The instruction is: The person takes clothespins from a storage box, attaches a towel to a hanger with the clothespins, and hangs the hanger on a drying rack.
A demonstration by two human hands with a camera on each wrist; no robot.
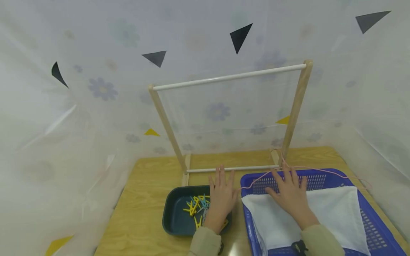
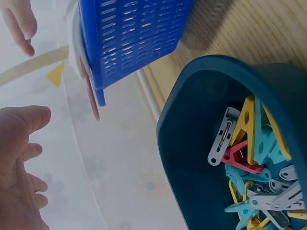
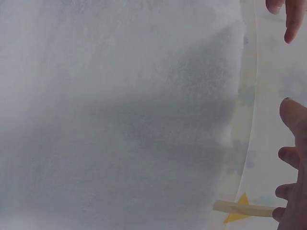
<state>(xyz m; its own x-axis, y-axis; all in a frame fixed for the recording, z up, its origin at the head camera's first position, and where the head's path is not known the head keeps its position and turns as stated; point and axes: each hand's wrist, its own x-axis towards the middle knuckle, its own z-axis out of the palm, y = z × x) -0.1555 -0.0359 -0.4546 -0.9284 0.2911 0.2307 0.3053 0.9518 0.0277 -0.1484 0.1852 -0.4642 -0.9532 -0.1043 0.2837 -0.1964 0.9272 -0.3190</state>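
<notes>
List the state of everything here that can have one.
Left hand: empty, fingers extended
Right hand: fingers spread
Rack: standing, top bar bare
Blue basket: uncovered, holding cloth
White cloth: lying across basket
Green bin: uncovered, holding clothespins
Clothespins: loose, heaped
Pink string: slack

One rack (image 1: 229,77) with two wooden posts (image 1: 168,129) and two white rods (image 1: 250,168). In front of the rack: two hands, the left hand (image 1: 221,197) and the right hand (image 1: 289,193), and two sleeves (image 1: 205,243). One dark tub (image 1: 177,213) and one blue basket (image 1: 373,227) are also before the rack, on one tabletop (image 1: 141,206). White cloth (image 1: 333,213): at least one. Pink string (image 1: 320,168): at least one length. Clothespins (image 1: 192,208): too heaped to count; one red clothespin (image 2: 230,156) shows. Behind the rack, four dark triangles (image 1: 240,37); yellow triangles (image 1: 151,132), three.
</notes>
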